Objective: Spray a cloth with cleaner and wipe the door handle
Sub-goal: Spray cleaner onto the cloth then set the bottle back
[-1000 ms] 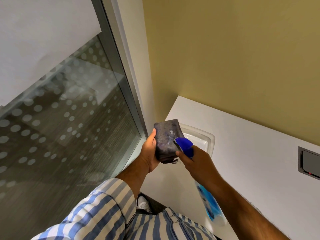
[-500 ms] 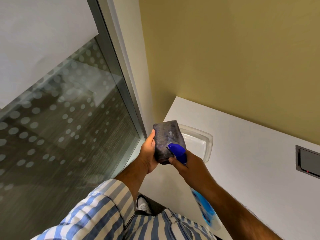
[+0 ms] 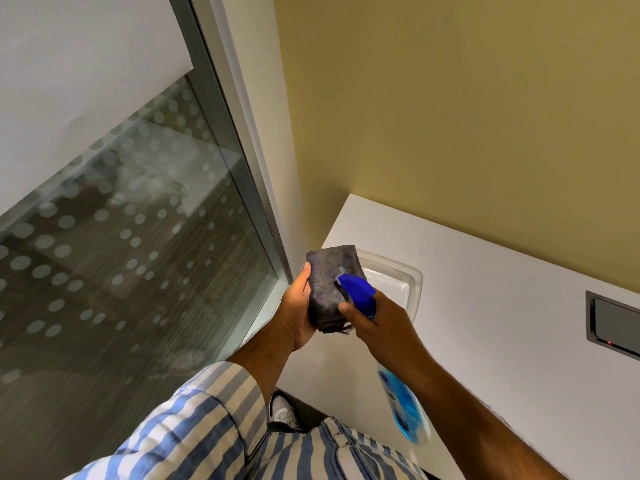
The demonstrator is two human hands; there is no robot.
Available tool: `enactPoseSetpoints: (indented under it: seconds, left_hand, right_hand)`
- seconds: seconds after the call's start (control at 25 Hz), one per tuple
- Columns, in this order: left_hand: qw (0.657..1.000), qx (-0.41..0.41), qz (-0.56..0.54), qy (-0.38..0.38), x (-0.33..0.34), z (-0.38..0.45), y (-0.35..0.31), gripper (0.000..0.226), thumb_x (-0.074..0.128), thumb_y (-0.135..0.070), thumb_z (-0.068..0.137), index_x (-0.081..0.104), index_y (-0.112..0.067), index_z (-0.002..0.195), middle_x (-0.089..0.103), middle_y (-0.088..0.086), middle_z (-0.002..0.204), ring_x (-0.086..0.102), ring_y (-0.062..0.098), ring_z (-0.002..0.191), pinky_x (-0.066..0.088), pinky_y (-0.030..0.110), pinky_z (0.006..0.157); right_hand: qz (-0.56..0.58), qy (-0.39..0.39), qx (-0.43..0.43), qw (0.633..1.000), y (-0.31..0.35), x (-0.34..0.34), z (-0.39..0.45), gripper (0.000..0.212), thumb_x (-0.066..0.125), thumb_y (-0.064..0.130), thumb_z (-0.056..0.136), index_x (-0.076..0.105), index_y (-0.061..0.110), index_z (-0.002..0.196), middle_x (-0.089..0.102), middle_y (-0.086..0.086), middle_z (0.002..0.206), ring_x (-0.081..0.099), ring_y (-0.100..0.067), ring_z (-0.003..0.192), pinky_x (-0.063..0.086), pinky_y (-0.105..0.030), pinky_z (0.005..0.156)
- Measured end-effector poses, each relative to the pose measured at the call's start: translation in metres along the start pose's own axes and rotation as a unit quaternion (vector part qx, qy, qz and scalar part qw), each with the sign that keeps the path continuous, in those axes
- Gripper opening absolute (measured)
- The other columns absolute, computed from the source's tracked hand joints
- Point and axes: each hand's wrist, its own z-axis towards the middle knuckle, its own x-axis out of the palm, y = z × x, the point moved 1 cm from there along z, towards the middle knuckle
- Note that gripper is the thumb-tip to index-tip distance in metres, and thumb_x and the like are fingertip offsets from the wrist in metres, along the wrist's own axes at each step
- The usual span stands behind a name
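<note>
My left hand (image 3: 298, 315) grips a folded dark grey cloth (image 3: 329, 278), held upright above the white counter corner. My right hand (image 3: 375, 323) is closed around the neck of a spray bottle (image 3: 405, 407) with a blue trigger head (image 3: 356, 293) and blue liquid inside. The nozzle points at the cloth from very close, almost touching its face. Pale damp speckles show on the cloth. No door handle is in view.
A clear plastic tray (image 3: 410, 284) lies on the white counter (image 3: 485, 289) just behind the cloth. A glass panel (image 3: 138, 254) with frosted dots and a metal frame stands to the left. A grey wall plate (image 3: 613, 323) sits at the right. A yellow wall rises behind.
The spray head moved left, closer to the cloth, then eased back slightly. Both hands stay in nearly the same spot, and more pale speckles show on the cloth.
</note>
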Motion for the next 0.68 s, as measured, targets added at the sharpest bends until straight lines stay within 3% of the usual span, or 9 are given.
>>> enactPoseSetpoints:
  seconds: [0.16, 0.28, 0.44, 0.56, 0.68]
  left_hand:
    - [1.0, -0.006, -0.007, 0.021, -0.006, -0.003, -0.001, 0.063, 0.035, -0.067, 0.108, 0.061, -0.023, 0.146, 0.075, 0.012, 0.136, 0.074, 0.035, 0.123, 0.061, 0.052, 0.104]
    - [1.0, -0.009, 0.005, 0.012, -0.011, -0.004, 0.001, 0.063, 0.035, -0.066, 0.109, 0.061, -0.024, 0.148, 0.074, 0.01, 0.137, 0.073, 0.034, 0.125, 0.052, 0.055, 0.115]
    - [1.0, -0.007, 0.007, 0.013, -0.013, -0.008, 0.001, 0.063, 0.036, -0.068, 0.108, 0.064, -0.025, 0.145, 0.075, 0.011, 0.136, 0.074, 0.035, 0.123, 0.06, 0.053, 0.104]
    - [1.0, -0.003, 0.001, 0.016, -0.018, -0.009, 0.001, 0.065, 0.039, -0.07, 0.106, 0.067, -0.025, 0.143, 0.075, 0.012, 0.135, 0.075, 0.036, 0.121, 0.063, 0.052, 0.097]
    - [1.0, 0.002, 0.007, 0.007, -0.026, -0.01, 0.001, 0.066, 0.043, -0.073, 0.103, 0.068, -0.026, 0.142, 0.075, 0.013, 0.135, 0.075, 0.037, 0.12, 0.063, 0.054, 0.096]
  right_hand:
    - [0.108, -0.061, -0.003, 0.992, 0.012, -0.031, 0.005, 0.019, 0.064, 0.048, 0.1, 0.063, 0.029, 0.106, 0.069, 0.014, 0.073, 0.069, -0.001, 0.072, 0.052, -0.01, 0.058]
    - [0.203, -0.11, 0.011, 0.973, 0.018, -0.058, 0.019, 0.022, 0.068, 0.041, 0.1, 0.066, 0.036, 0.121, 0.073, 0.014, 0.086, 0.072, -0.006, 0.078, 0.056, -0.017, 0.066]
    - [0.238, -0.169, -0.03, 0.956, 0.014, -0.076, 0.043, 0.021, 0.071, 0.034, 0.1, 0.066, 0.045, 0.118, 0.076, 0.015, 0.094, 0.075, -0.007, 0.093, 0.06, -0.019, 0.078]
    - [0.219, -0.195, -0.028, 0.956, 0.0, -0.076, 0.064, 0.025, 0.07, 0.037, 0.1, 0.064, 0.04, 0.124, 0.075, 0.018, 0.093, 0.075, -0.008, 0.101, 0.058, -0.02, 0.085]
    - [0.204, -0.213, -0.019, 0.955, -0.02, -0.069, 0.079, 0.039, 0.072, 0.04, 0.098, 0.061, 0.031, 0.135, 0.074, 0.008, 0.104, 0.074, -0.013, 0.105, 0.057, -0.024, 0.088]
